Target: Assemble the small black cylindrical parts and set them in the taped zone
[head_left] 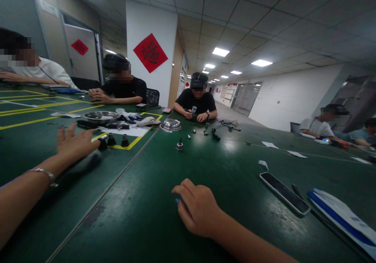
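My left hand [75,143] reaches over the left part of the green table with its fingers spread. Its thumb side is right beside a small black part [102,143], and I cannot tell whether they touch. Two similar black tapered pieces with metallic tops, a middle one [111,139] and a right one [125,141], stand in a row with it. My right hand [199,208] hovers over or rests on the table at the front middle, fingers loosely bent, thumb apart from the index finger, nothing visible in it. A small metal part with an upright stem [179,143] stands farther forward.
Behind the black pieces are a metal tray [101,116], white gloves [129,116] and an upturned metal bowl [170,125]. A phone [284,192] and a blue-white packet [343,216] lie right. Co-workers sit around; one opposite [196,102] handles a small item.
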A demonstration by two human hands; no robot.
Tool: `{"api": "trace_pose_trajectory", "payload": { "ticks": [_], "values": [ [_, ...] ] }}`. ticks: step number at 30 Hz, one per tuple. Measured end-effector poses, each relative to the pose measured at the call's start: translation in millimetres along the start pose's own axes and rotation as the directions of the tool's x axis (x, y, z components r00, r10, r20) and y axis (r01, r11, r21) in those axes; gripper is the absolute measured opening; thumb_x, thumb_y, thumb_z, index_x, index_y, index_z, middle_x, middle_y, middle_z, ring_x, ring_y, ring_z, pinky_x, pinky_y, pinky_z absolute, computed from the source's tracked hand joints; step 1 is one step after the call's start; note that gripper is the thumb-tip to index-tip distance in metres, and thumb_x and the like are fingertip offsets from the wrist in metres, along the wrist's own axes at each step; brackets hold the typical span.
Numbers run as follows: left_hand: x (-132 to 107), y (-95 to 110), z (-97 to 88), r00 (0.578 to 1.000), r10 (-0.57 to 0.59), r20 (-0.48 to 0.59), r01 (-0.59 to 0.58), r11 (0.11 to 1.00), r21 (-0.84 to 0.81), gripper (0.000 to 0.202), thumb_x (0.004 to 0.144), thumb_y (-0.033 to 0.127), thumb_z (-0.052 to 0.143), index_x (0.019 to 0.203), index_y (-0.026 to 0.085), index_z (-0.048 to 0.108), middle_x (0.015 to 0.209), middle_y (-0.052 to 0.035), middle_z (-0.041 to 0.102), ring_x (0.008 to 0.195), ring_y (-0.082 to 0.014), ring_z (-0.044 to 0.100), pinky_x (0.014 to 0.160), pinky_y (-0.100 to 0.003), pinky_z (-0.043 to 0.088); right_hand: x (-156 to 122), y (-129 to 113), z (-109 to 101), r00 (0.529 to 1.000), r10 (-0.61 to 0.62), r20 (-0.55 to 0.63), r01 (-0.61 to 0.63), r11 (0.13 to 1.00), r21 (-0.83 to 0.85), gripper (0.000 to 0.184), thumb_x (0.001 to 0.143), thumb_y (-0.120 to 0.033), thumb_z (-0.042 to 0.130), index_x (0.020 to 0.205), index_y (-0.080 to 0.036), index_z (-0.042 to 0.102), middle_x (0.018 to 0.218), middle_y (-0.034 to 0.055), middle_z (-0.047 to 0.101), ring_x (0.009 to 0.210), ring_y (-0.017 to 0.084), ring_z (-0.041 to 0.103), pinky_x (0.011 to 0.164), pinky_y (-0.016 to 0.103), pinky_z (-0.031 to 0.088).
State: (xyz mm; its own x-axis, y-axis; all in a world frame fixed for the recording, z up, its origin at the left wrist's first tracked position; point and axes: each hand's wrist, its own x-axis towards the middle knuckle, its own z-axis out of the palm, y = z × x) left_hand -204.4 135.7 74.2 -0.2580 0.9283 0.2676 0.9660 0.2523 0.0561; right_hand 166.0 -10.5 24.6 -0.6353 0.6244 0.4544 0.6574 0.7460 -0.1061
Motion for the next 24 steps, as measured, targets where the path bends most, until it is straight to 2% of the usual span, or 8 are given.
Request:
{"api": "trace_pose_trajectory", "payload": {
  "ticks": [3, 7, 10, 13, 15, 20, 24],
  "values": [
    [0, 4, 2.3, 0.994, 0.081, 0.077, -0.084, 0.996, 0.039, 0.056, 0.086, 0.031, 0.04, 0.136, 0.004, 0.038, 0.141, -0.0174, 0.039, 0.137, -0.0374, 0.008, 0.105, -0.057, -0.002, 0, 1, 2, 1.0, -0.001, 0.003, 0.001, 1.0, -0.005, 0.028, 0.087, -0.022, 0.04, 0.114, -0.018, 0.048, 0.1, 0.0039, 0.054, 0.065, 0.013, 0.048, 0.054, 0.026, 0.032],
    [1, 7, 10.7, 0.98, 0.177, 0.089, -0.185, 0.978, 0.095, 0.053, 0.089, 0.03, 0.034, 0.136, 0.005, 0.036, 0.14, -0.0175, 0.041, 0.137, -0.0358, 0.014, 0.105, -0.056, -0.003, 0, 2, 4, 1.0, 0.009, 0.025, -0.009, 1.0, -0.014, 0.028, 0.088, -0.022, 0.04, 0.115, -0.019, 0.048, 0.101, 0.0038, 0.054, 0.065, 0.013, 0.048, 0.053, 0.026, 0.032],
    [0, 8, 12.5, 0.98, 0.177, 0.089, -0.186, 0.978, 0.1, 0.049, 0.09, 0.031, 0.032, 0.126, 0.001, 0.045, 0.132, -0.0219, 0.048, 0.131, -0.0373, 0.028, 0.105, -0.053, 0.012, 0, 2, 4, 0.999, 0.017, 0.036, -0.016, 1.0, -0.006, 0.029, 0.087, -0.022, 0.04, 0.115, -0.019, 0.048, 0.101, 0.0036, 0.054, 0.065, 0.013, 0.049, 0.053, 0.026, 0.032],
    [1, 5, 11.4, 0.984, 0.146, 0.106, -0.155, 0.984, 0.083, 0.042, 0.09, 0.028, 0.03, 0.115, 0.0, 0.05, 0.123, -0.0253, 0.054, 0.117, -0.0401, 0.045, 0.093, -0.051, 0.031, 1, 1, 4, 0.999, 0.017, 0.047, -0.017, 1.0, -0.002, 0.029, 0.087, -0.021, 0.041, 0.115, -0.019, 0.048, 0.101, 0.0037, 0.053, 0.065, 0.012, 0.049, 0.053, 0.025, 0.033],
    [1, 3, 11.0, 0.982, 0.138, 0.131, -0.147, 0.987, 0.064, 0.041, 0.09, 0.025, 0.028, 0.113, -0.001, 0.05, 0.119, -0.0275, 0.055, 0.107, -0.0407, 0.052, 0.085, -0.05, 0.038, 1, 1, 4, 0.998, 0.013, 0.058, -0.012, 1.0, -0.005, 0.029, 0.087, -0.021, 0.041, 0.115, -0.019, 0.049, 0.101, 0.004, 0.053, 0.065, 0.012, 0.049, 0.053, 0.025, 0.033],
    [-2, 7, 13.4, 0.959, 0.236, 0.155, -0.239, 0.971, 0.001, 0.035, 0.091, 0.015, 0.023, 0.101, -0.003, 0.051, 0.11, -0.0294, 0.059, 0.097, -0.034, 0.059, 0.078, -0.04, 0.043, 1, 0, 3, 0.997, 0.0, 0.078, 0.001, 1.0, -0.014, 0.028, 0.086, -0.02, 0.042, 0.112, -0.019, 0.051, 0.102, 0.0048, 0.054, 0.066, 0.012, 0.051, 0.054, 0.025, 0.035],
    [-12, 30, 20.4, 0.929, 0.344, 0.139, -0.339, 0.939, -0.059, 0.028, 0.088, 0.01, 0.026, 0.094, 0.0, 0.051, 0.095, -0.0249, 0.065, 0.085, -0.03, 0.063, 0.073, -0.038, 0.045, 0, 1, 2, 0.996, -0.006, 0.093, 0.009, 1.0, -0.025, 0.027, 0.086, -0.02, 0.043, 0.111, -0.019, 0.052, 0.102, 0.0046, 0.053, 0.067, 0.012, 0.052, 0.054, 0.025, 0.036]
  ]
}}
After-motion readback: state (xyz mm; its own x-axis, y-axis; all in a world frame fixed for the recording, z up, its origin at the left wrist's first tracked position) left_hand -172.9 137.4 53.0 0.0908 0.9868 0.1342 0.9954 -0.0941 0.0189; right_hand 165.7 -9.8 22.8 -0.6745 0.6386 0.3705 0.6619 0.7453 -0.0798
